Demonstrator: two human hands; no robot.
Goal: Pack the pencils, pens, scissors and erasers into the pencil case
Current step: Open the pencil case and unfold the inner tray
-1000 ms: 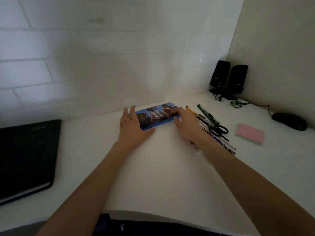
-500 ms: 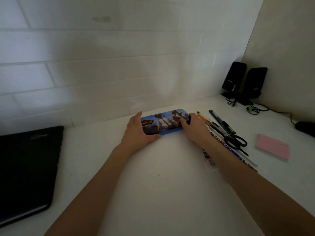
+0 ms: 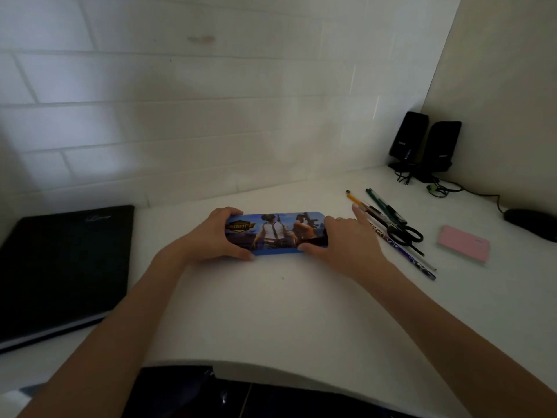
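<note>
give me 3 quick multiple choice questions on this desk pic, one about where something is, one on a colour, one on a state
1. Where do the scissors lie?
A. right of the pencil case
B. on the laptop
C. inside the case

2. What colour is the pad near the mouse?
A. green
B. pink
C. yellow

3. What state is the pencil case in?
A. open and full
B. open and empty
C. lid closed, held at both ends

Answers: 1 A, they rest on the desk among the pens beyond the right hand. 2 B, its top is plainly pink. 3 C, the printed lid lies flat while the left hand and right hand grip its ends.
</note>
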